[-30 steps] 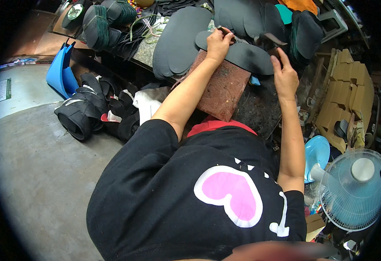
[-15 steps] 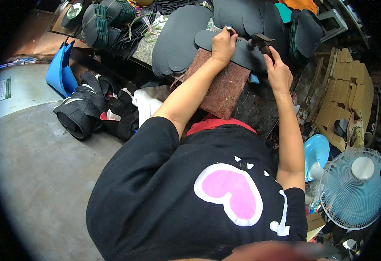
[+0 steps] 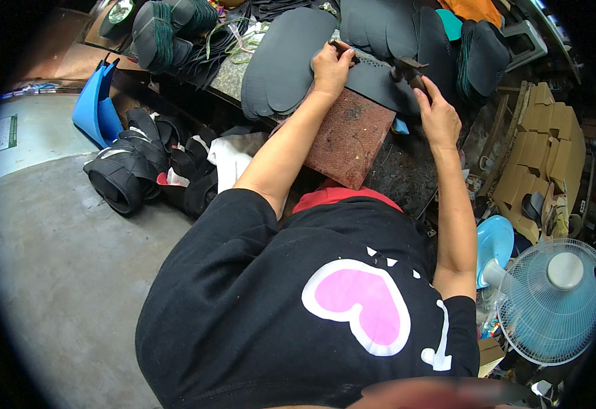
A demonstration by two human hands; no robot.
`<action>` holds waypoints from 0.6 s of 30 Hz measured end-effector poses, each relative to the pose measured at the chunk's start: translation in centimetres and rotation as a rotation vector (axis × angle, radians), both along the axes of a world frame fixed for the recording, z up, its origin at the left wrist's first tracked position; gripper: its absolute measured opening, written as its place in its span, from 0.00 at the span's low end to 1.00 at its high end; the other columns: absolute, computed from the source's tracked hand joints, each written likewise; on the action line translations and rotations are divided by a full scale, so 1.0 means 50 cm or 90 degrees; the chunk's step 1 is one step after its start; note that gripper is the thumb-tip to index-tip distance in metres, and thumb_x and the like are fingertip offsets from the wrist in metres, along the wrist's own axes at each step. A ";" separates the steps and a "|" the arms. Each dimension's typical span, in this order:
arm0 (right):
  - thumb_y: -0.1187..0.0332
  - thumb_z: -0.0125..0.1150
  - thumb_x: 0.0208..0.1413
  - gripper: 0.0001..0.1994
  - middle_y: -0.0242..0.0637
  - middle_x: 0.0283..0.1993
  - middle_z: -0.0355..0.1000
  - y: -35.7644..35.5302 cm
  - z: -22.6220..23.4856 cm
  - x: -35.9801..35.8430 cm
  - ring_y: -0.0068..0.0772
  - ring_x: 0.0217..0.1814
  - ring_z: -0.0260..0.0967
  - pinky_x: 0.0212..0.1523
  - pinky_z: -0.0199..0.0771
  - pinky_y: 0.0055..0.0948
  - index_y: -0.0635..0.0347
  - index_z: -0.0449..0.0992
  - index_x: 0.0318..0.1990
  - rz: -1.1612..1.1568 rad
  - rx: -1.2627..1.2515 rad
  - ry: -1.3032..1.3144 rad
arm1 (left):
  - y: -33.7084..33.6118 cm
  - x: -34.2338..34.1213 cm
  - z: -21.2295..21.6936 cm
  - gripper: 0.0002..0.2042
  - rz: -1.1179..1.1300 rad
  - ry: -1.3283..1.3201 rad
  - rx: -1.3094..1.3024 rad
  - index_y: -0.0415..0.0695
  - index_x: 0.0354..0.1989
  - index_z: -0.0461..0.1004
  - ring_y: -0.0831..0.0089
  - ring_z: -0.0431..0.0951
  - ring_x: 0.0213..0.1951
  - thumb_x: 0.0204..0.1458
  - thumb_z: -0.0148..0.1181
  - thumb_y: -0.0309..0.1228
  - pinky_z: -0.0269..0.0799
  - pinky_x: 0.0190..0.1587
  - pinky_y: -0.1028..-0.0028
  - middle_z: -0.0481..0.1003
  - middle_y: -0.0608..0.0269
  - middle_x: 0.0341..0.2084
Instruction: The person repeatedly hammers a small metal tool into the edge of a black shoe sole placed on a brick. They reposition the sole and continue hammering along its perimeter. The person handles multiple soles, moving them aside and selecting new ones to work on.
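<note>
Left hand [image 3: 331, 73]: closed at the fingertips on a small, dark, short-handled tool [image 3: 339, 48], which stands near the left end of the worked piece. Right hand [image 3: 440, 121]: clamped on the handle of a dark-headed hammer [image 3: 407, 66]; head over the right part of the piece, whether touching I cannot tell from here.

Worked piece: one dark grey, sole-shaped flat sheet [image 3: 383, 88], lying across the far end of a reddish-brown rectangular slab [image 3: 352, 140]; a row of small marks runs along its far edge, between the two hands.

Left of it: a pile of large, dark grey, rounded sheets [image 3: 281, 58], beside a speckled grey desk top [image 3: 228, 80]. Beyond: a second pile of similar sheets [image 3: 376, 27]. Far right: a dark bundle tied with green cord [image 3: 487, 61].

Right side, lower: tan cardboard boxes [image 3: 533, 153]; one pale-blue caged fan [image 3: 550, 320].
</note>
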State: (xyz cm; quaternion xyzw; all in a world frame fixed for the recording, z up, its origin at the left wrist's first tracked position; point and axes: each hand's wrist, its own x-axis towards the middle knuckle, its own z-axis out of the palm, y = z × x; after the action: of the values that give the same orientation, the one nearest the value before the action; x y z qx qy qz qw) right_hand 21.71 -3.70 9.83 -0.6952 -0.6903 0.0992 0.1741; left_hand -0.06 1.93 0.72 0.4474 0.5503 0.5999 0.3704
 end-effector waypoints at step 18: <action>0.45 0.50 0.61 0.22 0.49 0.38 0.77 -0.014 -0.005 0.001 0.52 0.43 0.76 0.41 0.72 0.43 0.39 0.71 0.59 -0.012 -0.017 0.064 | 0.003 0.023 0.007 0.05 0.065 0.120 0.057 0.38 0.35 0.71 0.64 0.81 0.26 0.55 0.59 0.26 0.76 0.29 0.70 0.79 0.55 0.27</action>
State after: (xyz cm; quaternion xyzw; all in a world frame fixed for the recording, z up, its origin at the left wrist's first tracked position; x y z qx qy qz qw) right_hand 21.78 -4.41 9.57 -0.6982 -0.6728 0.1415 0.1997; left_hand 1.08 2.10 1.09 0.4894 0.5774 0.5972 0.2653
